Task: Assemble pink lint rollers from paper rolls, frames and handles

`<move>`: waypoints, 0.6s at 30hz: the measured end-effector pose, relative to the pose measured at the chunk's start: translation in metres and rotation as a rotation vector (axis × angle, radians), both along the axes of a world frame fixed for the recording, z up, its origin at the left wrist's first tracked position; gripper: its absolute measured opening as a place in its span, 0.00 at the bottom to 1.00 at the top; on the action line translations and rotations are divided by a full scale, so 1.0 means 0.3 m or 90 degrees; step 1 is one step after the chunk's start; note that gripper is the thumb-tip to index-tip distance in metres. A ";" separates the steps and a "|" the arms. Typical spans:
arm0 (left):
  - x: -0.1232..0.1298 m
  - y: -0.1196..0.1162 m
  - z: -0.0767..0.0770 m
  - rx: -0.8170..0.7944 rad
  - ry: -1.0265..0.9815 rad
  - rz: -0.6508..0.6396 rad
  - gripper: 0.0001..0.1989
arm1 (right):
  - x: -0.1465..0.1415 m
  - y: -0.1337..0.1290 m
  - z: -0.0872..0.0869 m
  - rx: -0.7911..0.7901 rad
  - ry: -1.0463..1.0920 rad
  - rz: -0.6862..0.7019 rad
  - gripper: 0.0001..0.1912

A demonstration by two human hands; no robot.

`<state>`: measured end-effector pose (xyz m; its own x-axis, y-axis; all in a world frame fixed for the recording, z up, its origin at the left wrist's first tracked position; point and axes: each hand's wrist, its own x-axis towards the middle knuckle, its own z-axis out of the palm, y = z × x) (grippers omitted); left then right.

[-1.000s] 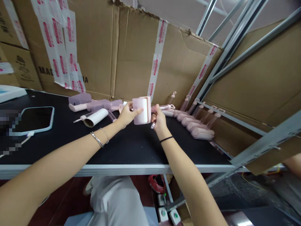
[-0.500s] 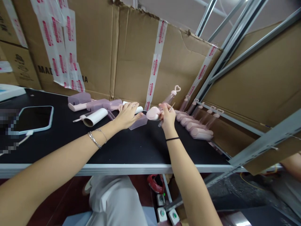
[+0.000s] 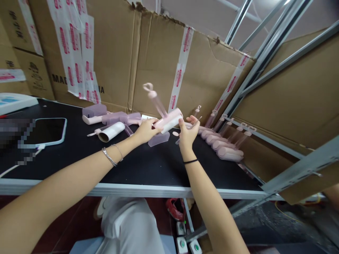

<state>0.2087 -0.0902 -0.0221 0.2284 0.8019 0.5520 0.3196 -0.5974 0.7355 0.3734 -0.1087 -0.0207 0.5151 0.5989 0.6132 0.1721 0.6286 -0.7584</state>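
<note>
A pink and white lint roller (image 3: 169,120) with a clear pink handle and a loop at its tip is raised over the black table, handle pointing up and left. My left hand (image 3: 147,129) grips the left end of its roll. At the roll's right end is my right hand (image 3: 188,134), thumb near the roll, with a thin stick-like tool (image 3: 196,121) held between its fingers. Under the roll lies a translucent purple cover (image 3: 159,139). To the left rest a white roll with an open cardboard core (image 3: 111,132) and several purple covers (image 3: 116,118).
Several pink rollers (image 3: 230,153) stand in a row at the right by the metal frame (image 3: 299,169). A phone with a cable (image 3: 45,131) lies at the left. Cardboard (image 3: 156,67) walls the back. Part of another person's arm (image 3: 332,194) shows at the far right.
The roller has passed from my right hand to my left and now has its handle tilted left. My left hand has left the items on the table. The view has shifted slightly.
</note>
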 end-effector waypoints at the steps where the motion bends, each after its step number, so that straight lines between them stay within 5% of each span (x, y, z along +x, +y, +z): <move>1: -0.003 0.003 0.002 -0.031 -0.037 -0.048 0.21 | -0.001 0.007 -0.003 -0.024 0.045 0.037 0.28; 4: -0.010 -0.012 0.018 -0.100 -0.030 -0.186 0.22 | -0.008 0.018 -0.010 -0.083 0.056 0.209 0.25; 8: -0.032 -0.063 0.070 -0.235 0.198 -0.246 0.25 | -0.011 0.016 -0.008 -0.091 0.042 0.232 0.18; 11: -0.052 -0.074 0.099 -0.246 0.229 -0.292 0.26 | -0.016 0.021 -0.022 -0.159 0.033 0.297 0.17; 14: -0.052 -0.055 0.087 -0.168 0.189 -0.261 0.22 | -0.026 0.039 -0.056 -0.229 0.039 0.314 0.16; 18: -0.030 -0.045 0.045 -0.042 0.166 -0.108 0.24 | -0.028 0.064 -0.095 -0.234 -0.005 0.196 0.16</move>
<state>0.1996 -0.1039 -0.0085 0.4883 0.7726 0.4059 0.4024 -0.6120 0.6809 0.3651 -0.0895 -0.0492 0.2769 0.9006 0.3350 0.0263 0.3414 -0.9396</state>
